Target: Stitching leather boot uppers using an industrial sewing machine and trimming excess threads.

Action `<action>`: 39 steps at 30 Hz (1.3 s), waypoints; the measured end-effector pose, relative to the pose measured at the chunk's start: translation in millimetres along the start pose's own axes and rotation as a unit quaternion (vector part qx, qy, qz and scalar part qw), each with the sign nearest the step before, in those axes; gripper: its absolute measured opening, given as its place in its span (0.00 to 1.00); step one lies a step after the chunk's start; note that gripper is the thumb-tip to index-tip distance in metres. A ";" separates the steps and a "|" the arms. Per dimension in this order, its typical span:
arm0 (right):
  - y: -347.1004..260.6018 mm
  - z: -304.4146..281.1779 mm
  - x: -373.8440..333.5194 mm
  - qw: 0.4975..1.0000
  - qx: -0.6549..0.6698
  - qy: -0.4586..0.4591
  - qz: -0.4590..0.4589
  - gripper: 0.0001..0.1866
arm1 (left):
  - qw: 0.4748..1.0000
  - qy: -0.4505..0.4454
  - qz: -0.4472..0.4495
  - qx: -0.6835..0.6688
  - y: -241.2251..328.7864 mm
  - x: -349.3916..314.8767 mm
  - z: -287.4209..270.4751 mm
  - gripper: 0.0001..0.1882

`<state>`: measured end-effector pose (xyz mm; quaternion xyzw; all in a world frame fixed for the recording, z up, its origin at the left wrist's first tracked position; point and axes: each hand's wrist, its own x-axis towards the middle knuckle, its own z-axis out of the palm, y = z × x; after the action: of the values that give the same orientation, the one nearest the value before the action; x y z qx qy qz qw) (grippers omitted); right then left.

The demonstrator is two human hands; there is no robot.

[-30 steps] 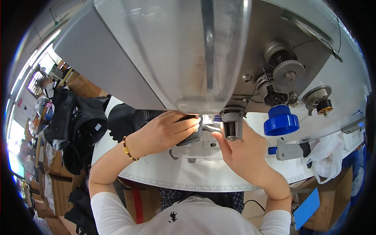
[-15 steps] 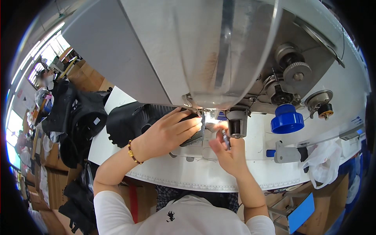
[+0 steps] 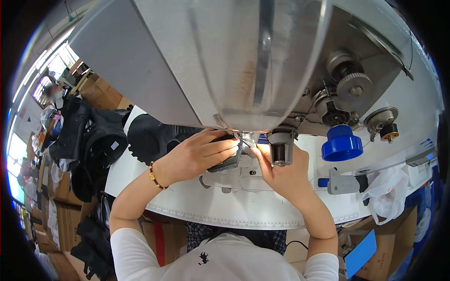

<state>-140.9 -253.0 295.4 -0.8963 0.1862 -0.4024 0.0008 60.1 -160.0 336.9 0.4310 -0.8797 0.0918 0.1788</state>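
My left hand grips the edge of a black ribbed, moulded-looking piece, fingers together over it, close to the needle area of a sewing machine. The piece lies on the white table to the left, with part of it under the machine head. At the needle, my right hand has thumb and finger closed beside the piece's edge. A thin dark end shows at those fingertips, but what it belongs to is hidden. The presser foot shows between both hands.
A blue knob and metal tension discs sit on the machine's right. A white plastic bag hangs at the table's right edge. Black pieces are piled at the left. A white table has a ruler edge.
My right hand has moved up to the needle; the small grey tool seen in it before is now hidden. My left hand and the black piece have shifted slightly up and left.
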 end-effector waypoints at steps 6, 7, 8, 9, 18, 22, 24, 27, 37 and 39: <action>7.3 2.0 3.2 1.000 0.023 0.003 -0.021 0.14 | 1.000 0.004 0.006 -0.006 -0.3 1.7 1.0 0.20; 8.0 2.6 5.7 1.000 0.023 0.003 -0.021 0.14 | 1.000 0.005 0.007 -0.006 -0.3 1.9 0.9 0.20; 8.3 3.6 9.6 0.998 0.045 0.021 -0.028 0.07 | 1.000 0.002 0.011 0.000 -0.2 1.9 0.6 0.19; 7.3 5.1 12.9 0.996 0.069 0.039 -0.035 0.02 | 1.000 0.000 0.015 0.007 -0.6 1.1 0.1 0.19; 4.4 -4.6 16.2 0.991 0.051 -0.109 0.050 0.08 | 0.998 -0.046 0.019 0.032 2.9 9.6 -11.2 0.16; -8.7 -19.7 22.9 0.997 0.045 -0.059 -0.003 0.11 | 0.998 -0.049 0.029 0.042 1.5 9.1 -14.8 0.14; -16.3 -31.5 21.6 0.999 -0.012 -0.036 0.037 0.11 | 0.998 -0.039 0.039 0.039 1.0 8.5 -13.7 0.14; -18.7 -29.5 6.0 0.984 0.130 -0.061 0.102 0.08 | 0.997 -0.020 0.041 0.055 0.8 5.4 -7.0 0.14; -48.5 37.7 -13.3 0.581 0.732 -0.015 0.356 0.12 | 0.992 0.046 -0.014 0.116 18.1 2.2 9.7 0.16; -46.6 42.8 -16.0 0.597 0.722 -0.017 0.349 0.12 | 0.995 0.044 -0.019 0.092 16.7 0.9 9.9 0.16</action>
<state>-104.1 -210.6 262.1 -0.4761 0.1334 -0.3589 0.7916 44.0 -153.6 328.0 0.4576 -0.8505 0.1881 0.1785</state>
